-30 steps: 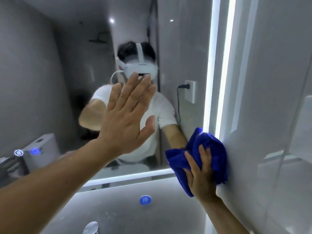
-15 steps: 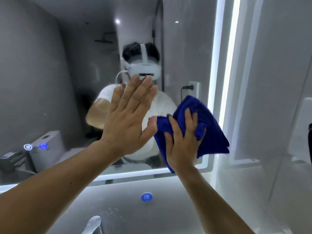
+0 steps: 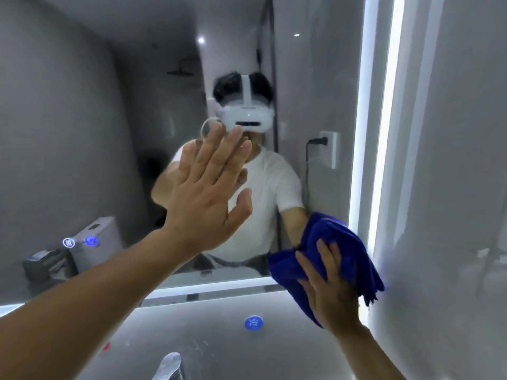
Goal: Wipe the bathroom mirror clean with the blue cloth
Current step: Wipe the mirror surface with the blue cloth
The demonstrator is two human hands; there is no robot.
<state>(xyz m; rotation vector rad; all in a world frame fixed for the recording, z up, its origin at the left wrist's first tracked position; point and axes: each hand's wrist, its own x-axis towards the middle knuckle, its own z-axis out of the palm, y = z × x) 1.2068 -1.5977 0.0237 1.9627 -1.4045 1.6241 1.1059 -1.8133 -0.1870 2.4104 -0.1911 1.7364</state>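
Right hand (image 3: 332, 297) flat on blue cloth (image 3: 343, 231)

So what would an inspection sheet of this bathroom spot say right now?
Surface: mirror, with lit strips along its right and bottom edges; no marks that I can make out.
Job's things: blue cloth, bunched, at the mirror's lower right corner.
Clutter: faucet at the bottom edge of the view; round blue badge below the mirror.
Hands: left hand flat on the glass, fingers straight; right hand presses the cloth with spread fingers.
Cables: dark cable plugged into a wall socket, seen only in the reflection.
Surroundings: grey walls; toilet and shower head reflected.
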